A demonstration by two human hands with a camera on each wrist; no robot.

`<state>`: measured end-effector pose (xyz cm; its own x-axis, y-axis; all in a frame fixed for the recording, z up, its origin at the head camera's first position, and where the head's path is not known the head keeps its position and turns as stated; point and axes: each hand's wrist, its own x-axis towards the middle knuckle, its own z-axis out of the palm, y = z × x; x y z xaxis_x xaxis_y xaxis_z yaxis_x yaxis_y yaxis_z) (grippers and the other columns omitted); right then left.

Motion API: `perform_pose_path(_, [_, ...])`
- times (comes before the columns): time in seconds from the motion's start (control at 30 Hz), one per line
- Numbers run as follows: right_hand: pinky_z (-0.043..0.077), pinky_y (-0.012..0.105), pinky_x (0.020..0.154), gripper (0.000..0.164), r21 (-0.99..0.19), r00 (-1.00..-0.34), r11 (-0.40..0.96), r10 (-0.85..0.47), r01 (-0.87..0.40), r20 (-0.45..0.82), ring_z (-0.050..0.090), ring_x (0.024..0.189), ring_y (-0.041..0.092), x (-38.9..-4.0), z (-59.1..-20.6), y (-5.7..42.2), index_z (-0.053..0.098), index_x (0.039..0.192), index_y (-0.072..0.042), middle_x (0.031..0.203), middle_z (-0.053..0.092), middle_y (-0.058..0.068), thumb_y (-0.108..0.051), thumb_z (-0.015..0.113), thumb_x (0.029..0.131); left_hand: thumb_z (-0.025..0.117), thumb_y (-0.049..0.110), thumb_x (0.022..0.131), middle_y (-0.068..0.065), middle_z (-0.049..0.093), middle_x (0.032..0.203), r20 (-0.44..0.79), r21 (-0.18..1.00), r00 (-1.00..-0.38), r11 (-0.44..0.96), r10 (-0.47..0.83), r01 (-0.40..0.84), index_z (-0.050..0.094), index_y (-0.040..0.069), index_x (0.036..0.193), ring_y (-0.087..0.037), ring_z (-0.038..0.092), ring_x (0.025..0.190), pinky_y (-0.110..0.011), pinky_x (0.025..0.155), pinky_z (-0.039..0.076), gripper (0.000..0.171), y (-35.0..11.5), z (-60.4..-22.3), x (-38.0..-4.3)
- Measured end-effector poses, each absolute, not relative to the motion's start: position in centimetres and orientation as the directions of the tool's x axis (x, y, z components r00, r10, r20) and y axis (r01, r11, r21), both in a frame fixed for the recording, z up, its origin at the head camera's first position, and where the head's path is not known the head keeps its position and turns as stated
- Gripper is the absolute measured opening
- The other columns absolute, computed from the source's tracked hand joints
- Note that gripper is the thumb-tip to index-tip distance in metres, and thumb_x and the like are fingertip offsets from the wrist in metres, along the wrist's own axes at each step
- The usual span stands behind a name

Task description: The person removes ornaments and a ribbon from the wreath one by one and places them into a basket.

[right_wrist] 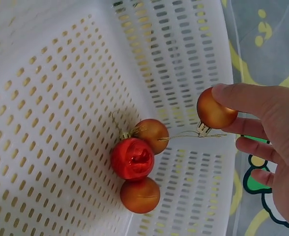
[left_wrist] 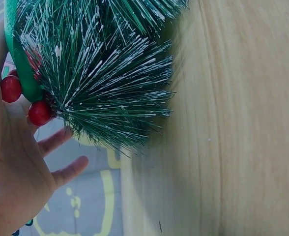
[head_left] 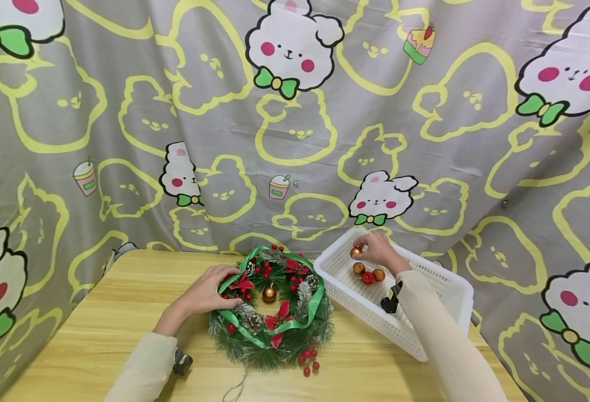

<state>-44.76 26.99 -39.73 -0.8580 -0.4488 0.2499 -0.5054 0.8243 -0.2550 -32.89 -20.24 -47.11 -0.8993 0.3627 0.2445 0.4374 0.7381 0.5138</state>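
A green wreath (head_left: 224, 338) lies on the table, trimmed with a green ribbon, red flowers, red berries and pinecones. A gold bauble (head_left: 269, 293) shows within its ring. My left hand (head_left: 209, 291) rests on the wreath's left side; in the left wrist view two loosely stretched fingers (left_wrist: 71, 170) show beside the frosted needles (left_wrist: 110, 83), and the other fingertips are partly hidden. Over the far end of the white basket (head_left: 395, 329), my right hand (head_left: 379, 250) pinches a copper-gold bauble (right_wrist: 217, 109) with a thin hanging loop. Below it sit a red bauble (right_wrist: 132, 159) and two copper-gold baubles (right_wrist: 140, 195).
A sprig of red berries (head_left: 308, 360) sticks out at the wreath's front right. Thin twine (head_left: 236, 388) trails toward the near edge of the wooden table (head_left: 99, 312). Behind the table hangs a grey patterned curtain (head_left: 305, 178).
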Motion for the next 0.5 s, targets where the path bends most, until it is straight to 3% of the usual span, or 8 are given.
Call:
perform_pose_path(0.23, [0.054,0.045,0.082,0.024,-0.349,-0.895,0.824,-0.424,-0.446,0.141,0.069,0.092,0.029,-45.05,-40.19,27.81,0.078,0.103,-0.001,0.096,0.077,0.011,-0.016,0.082,0.085,0.079,0.058,0.080,-0.010,0.051,0.151,0.237,0.501,-0.902,0.750,0.361,0.431,0.058,0.018,0.142,-0.039,0.044,0.139,-0.067,0.107,0.040,0.077,-20.21,-47.33,-33.13])
perform_pose_path(0.5, [0.053,0.045,0.085,0.021,-0.374,-0.903,0.832,-0.429,-0.409,0.034,0.068,0.096,0.028,-45.30,-40.43,27.91,0.079,0.104,-0.004,0.099,0.077,0.009,-0.015,0.081,0.087,0.079,0.058,0.080,-0.011,0.050,0.152,0.224,0.515,-0.907,0.747,0.355,0.420,0.057,0.018,0.143,-0.040,0.043,0.140,-0.068,0.108,0.039,0.078,-20.23,-47.22,-33.07])
